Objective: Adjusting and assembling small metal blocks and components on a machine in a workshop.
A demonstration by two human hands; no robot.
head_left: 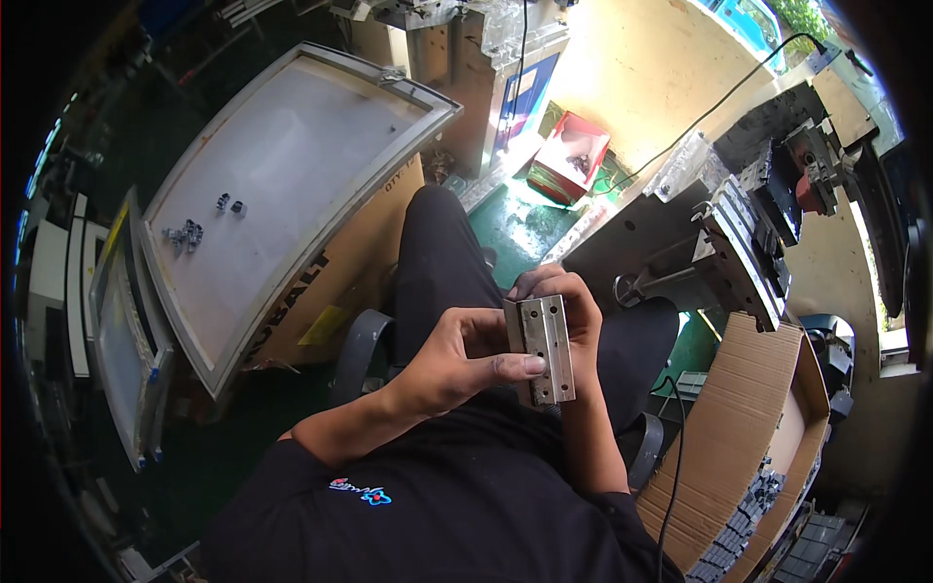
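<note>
A rectangular metal block (547, 335) with several round holes and a lengthwise groove is held up over my lap. My left hand (466, 355) grips it from the left, the thumb pressed on its lower face. From behind and to the right, my right hand (573, 301) wraps round its upper part; some of those fingers are hidden by the block. Several small metal parts (185, 235) lie in a loose cluster on the framed white panel (277, 126) at my left.
The panel rests on a cardboard box (321, 301). At my right stands a machine (743, 238) with metal plates. Below it, a long open carton (729, 428) holds rows of grey metal pieces (739, 530). A red box (573, 160) sits on the green floor ahead.
</note>
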